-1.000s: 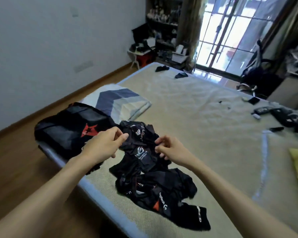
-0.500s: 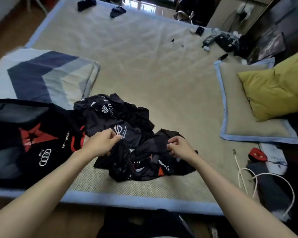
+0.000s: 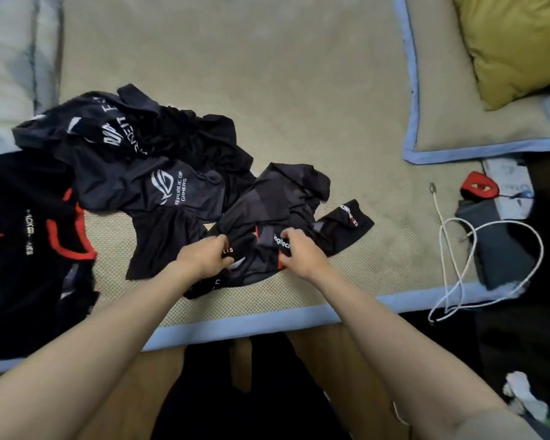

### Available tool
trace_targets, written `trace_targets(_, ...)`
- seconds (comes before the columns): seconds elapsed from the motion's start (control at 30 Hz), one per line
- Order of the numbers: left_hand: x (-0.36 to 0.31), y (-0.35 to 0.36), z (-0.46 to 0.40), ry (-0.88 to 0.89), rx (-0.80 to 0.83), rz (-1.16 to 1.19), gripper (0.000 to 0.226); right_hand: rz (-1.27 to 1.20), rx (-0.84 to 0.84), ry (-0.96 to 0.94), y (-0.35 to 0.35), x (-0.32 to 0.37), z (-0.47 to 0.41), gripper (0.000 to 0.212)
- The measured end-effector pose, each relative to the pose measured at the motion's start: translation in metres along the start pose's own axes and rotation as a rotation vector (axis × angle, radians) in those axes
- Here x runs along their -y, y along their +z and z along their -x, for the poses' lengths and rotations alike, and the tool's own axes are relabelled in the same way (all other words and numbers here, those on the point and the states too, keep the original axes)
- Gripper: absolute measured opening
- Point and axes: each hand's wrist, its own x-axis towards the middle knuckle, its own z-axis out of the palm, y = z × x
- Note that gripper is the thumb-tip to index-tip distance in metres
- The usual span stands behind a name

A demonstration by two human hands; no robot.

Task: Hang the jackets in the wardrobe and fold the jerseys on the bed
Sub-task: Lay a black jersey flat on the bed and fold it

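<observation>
A crumpled black and grey jersey with orange trim lies near the bed's front edge. My left hand grips its fabric on the left, and my right hand grips it on the right by the white logo. Behind it lies a second dark jersey with a gamers logo, also crumpled. A black garment with a red collar and ring logo is spread at the far left, hanging over the bed edge.
The bed has a beige mat with a blue border. A beige pillow and a yellow cushion lie at the right. A white cable, a red object and a folded blanket are around.
The view has tilted down and closer to the bed. Both hands moved from the gamers-logo jersey onto the nearer jersey and now grip it close together.
</observation>
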Motion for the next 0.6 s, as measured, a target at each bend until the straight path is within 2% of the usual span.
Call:
trace_targets(0.1,0.012,0.022,-0.018,0.034,-0.017,-0.420,0.050,0.302,-0.046,-0.229,0.017,0.015,-0.026,0.063)
trace_targets(0.17,0.021,0.028,-0.023,0.014,-0.041,-0.558,0.054,0.425,-0.034,-0.317,0.024,0.020,-0.041,0.066)
trace_targets(0.3,0.034,0.029,-0.025,-0.052,0.016,-0.488,0.049,0.553,0.070,-0.291,0.025,0.016,-0.056,0.061)
trace_targets(0.43,0.042,0.021,-0.021,-0.087,0.053,-0.358,0.045,0.533,0.216,-0.216,0.019,0.006,-0.056,0.052)
trace_targets(0.5,0.047,0.017,-0.017,-0.092,-0.014,-0.350,0.044,0.486,0.254,-0.197,0.016,0.001,-0.055,0.051)
trace_targets(0.6,0.059,0.008,-0.015,-0.091,-0.283,-0.344,0.040,0.457,0.173,-0.247,0.018,0.002,-0.057,0.058)
